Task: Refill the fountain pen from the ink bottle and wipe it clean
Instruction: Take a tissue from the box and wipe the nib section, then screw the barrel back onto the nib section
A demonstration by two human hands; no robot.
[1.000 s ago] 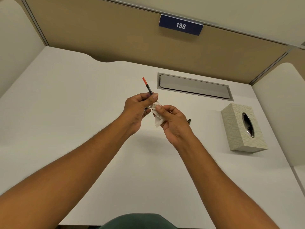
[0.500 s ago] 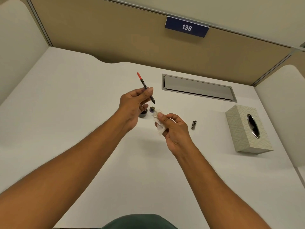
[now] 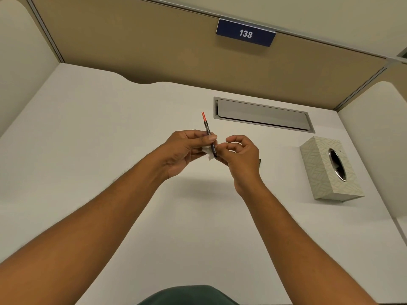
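The big white surface (image 3: 110, 164) fills most of the view, with tan walls around it. A grey flap (image 3: 263, 115) is set into the surface at the back. A blue sign (image 3: 245, 33) on the wall reads 138. A patterned tissue box (image 3: 330, 170) stands on the right side, well apart from the hands. The left hand (image 3: 187, 150) is held up over the surface, and its thumb and fingers pinch the thin dark pen (image 3: 209, 135), red end pointing up. The right hand (image 3: 241, 155) is curled just beside the pen's lower tip. A small white tissue (image 3: 209, 151) peeks out between both hands; which hand holds it is hard to tell.
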